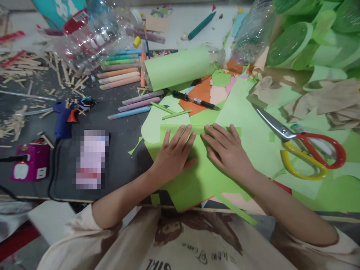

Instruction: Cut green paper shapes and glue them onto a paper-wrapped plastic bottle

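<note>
A bright green paper sheet point(194, 183) lies flat before me, with a narrow folded strip point(198, 129) along its far edge. My left hand point(176, 152) rests on the paper, palm down with fingers spread, its fingertips at the strip. Beside it, my right hand point(226, 150) lies flat too, fingers stretched over the same strip. Just beyond the fingertips are a black pen point(195, 100) and thin rolled green paper sticks point(176, 114). To the right, scissors with red and yellow handles point(302, 144) lie partly spread on pale green paper.
A bottle wrapped in green paper point(178, 69) lies behind the pen. Markers point(120, 77), clear plastic bottles point(98, 35) and a blue glue gun point(62, 118) are on the left. Near the front edge are a phone point(92, 159) and a purple box with a cable point(30, 162). Crumpled brown paper point(323, 97) lies right.
</note>
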`<state>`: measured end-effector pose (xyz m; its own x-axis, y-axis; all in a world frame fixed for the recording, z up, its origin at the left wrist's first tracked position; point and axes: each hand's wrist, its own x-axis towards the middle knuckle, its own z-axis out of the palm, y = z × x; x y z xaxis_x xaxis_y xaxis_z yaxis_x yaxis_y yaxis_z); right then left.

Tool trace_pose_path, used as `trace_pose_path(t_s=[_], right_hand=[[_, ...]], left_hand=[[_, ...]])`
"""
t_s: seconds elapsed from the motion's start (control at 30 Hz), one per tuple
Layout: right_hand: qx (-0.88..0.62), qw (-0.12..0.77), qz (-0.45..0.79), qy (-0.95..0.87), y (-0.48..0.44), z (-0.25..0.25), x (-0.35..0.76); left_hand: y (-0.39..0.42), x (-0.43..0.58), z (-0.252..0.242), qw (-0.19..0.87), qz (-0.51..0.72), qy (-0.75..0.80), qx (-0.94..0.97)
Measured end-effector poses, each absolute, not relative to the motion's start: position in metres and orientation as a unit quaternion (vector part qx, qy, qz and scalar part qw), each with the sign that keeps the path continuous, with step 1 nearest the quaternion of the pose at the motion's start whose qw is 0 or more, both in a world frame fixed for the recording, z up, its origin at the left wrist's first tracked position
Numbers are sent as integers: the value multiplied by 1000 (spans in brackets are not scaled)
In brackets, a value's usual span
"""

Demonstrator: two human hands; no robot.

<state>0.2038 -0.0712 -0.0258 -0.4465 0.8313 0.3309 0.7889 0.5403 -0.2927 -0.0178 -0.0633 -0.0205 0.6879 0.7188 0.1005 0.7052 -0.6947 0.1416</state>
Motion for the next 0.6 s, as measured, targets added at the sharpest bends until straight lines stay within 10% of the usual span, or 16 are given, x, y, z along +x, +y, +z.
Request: trace_pose_path(t_s=[0.6], right_hand=[[-483, 195, 16, -854, -70, -22, 201]], left_hand=[[-65, -15, -17, 52, 34, 400, 914]])
